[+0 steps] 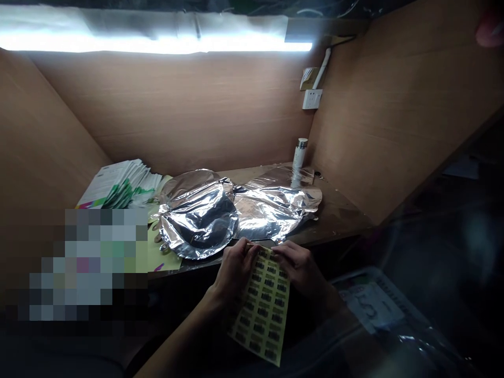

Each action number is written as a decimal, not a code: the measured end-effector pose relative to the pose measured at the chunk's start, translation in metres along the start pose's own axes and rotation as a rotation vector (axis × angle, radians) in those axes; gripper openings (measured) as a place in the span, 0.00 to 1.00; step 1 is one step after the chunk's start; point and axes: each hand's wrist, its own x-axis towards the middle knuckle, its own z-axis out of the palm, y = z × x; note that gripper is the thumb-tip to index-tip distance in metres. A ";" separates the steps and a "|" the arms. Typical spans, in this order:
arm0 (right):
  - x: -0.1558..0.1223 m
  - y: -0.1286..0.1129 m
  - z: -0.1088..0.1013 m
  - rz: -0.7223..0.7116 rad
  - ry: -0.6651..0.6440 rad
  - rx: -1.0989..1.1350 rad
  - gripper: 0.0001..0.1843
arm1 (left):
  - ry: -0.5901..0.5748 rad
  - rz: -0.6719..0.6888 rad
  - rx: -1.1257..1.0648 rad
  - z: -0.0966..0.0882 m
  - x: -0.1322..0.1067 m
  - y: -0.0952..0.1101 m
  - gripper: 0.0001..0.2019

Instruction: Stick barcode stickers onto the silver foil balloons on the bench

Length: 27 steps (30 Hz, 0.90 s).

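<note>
A yellow sheet of barcode stickers hangs down in front of the bench, held along its top edge. My left hand pinches the upper left of the sheet, thumb and fingers closed. At the upper right edge, my right hand is closed on the same sheet, its fingertips near the corner. Just beyond the hands, shiny silver foil balloons lie flat on the bench, overlapping one another. Whether a single sticker is lifted between the fingertips, I cannot make out.
Paper packets are piled at the left, by a yellow sheet. A white bottle stands at the back right below a wall socket. Wooden panels enclose the bench. A plastic-wrapped bundle lies low at right.
</note>
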 end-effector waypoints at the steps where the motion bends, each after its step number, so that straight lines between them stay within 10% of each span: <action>1: -0.001 0.001 0.001 -0.018 0.005 -0.010 0.11 | 0.002 0.007 0.002 0.001 -0.001 -0.001 0.19; 9: -0.011 0.015 0.008 -0.361 0.053 -0.320 0.21 | 0.026 -0.080 -0.070 0.004 -0.006 -0.011 0.20; 16: 0.000 0.021 0.009 -0.106 0.085 -0.155 0.05 | 0.050 -0.214 -0.155 0.005 -0.018 -0.027 0.21; 19: 0.039 0.045 -0.019 0.144 -0.096 -0.140 0.12 | 0.049 -0.229 -0.168 0.008 -0.024 -0.035 0.21; 27: 0.116 0.096 -0.038 0.150 -0.533 -0.217 0.11 | -0.053 -0.213 -0.163 0.011 -0.029 -0.043 0.21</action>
